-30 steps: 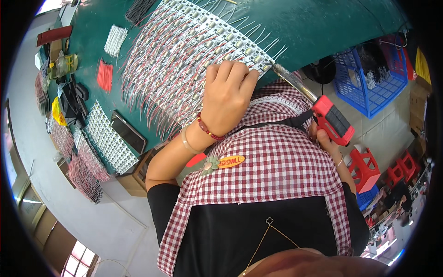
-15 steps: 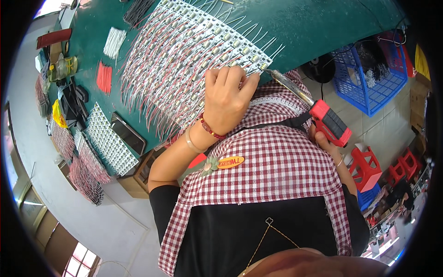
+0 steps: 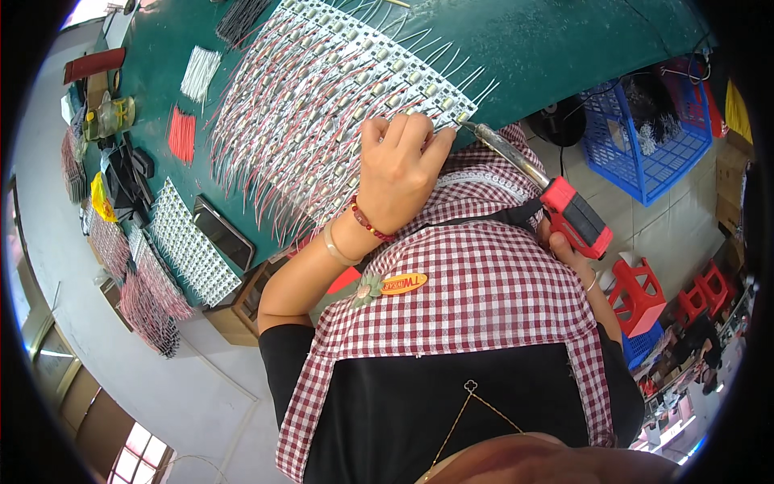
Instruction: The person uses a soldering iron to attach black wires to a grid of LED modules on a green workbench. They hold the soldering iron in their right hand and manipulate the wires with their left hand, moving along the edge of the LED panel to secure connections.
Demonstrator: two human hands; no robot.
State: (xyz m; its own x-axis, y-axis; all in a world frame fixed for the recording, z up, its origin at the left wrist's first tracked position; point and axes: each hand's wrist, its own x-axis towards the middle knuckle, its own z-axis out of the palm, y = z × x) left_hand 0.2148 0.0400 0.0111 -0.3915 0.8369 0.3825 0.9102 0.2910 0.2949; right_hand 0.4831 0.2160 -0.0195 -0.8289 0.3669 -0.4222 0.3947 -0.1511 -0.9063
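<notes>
A large panel of small white circuit boards lies on the green table, with rows of red and white wires hanging from it. My left hand is closed at the panel's near right edge, knuckles up. Its fingertips are turned away, so what they pinch is hidden. In my right hand, mostly hidden behind the handle, is a red-and-black soldering iron. The iron's metal shaft slants up and left, and its tip is at the panel's right corner, touching or very near the end board.
Bundles of white wires and red wires lie left of the panel. A phone rests beside a smaller board panel. Right of the table stand a blue crate and a red stool.
Very little differs. My left fingers have shifted slightly at the panel's edge, and the soldering iron has moved a touch downward.
</notes>
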